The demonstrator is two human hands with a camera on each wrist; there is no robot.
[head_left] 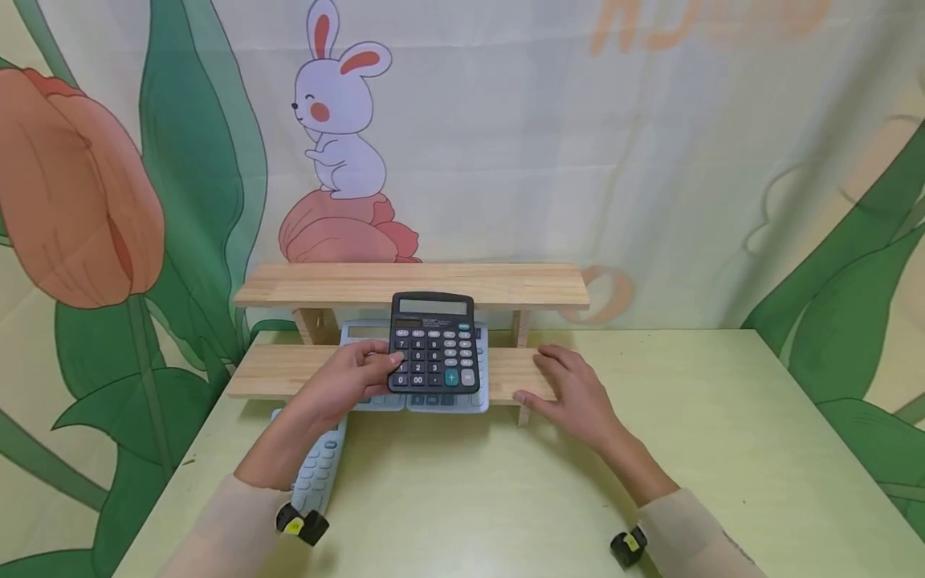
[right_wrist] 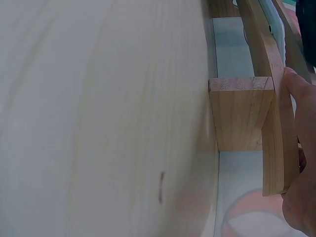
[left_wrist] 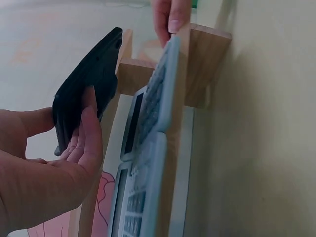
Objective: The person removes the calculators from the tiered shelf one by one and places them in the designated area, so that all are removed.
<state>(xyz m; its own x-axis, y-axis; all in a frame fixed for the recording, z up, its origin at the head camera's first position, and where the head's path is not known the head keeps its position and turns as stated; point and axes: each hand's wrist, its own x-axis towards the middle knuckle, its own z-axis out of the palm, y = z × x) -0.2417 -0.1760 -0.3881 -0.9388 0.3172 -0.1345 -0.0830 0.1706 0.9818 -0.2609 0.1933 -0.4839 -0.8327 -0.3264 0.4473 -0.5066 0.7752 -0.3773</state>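
Note:
My left hand (head_left: 350, 373) grips a black calculator (head_left: 433, 341) by its left side, thumb on the keys and fingers behind. The calculator is tilted with its keypad facing me, in front of the upper shelf board. Behind and below it, two light blue calculators (left_wrist: 158, 94) lean side by side on the lower shelf board (head_left: 278, 371), partly covered in the head view. My right hand (head_left: 574, 393) rests on the right end of that board, thumb at the front edge and fingers farther back, beside the right blue calculator.
The two-tier wooden shelf has an upper board (head_left: 412, 282) and upright supports (right_wrist: 242, 113). Another light blue calculator (head_left: 318, 470) is on the table (head_left: 549, 506), partly under my left forearm. A printed curtain (head_left: 506, 160) hangs behind the table.

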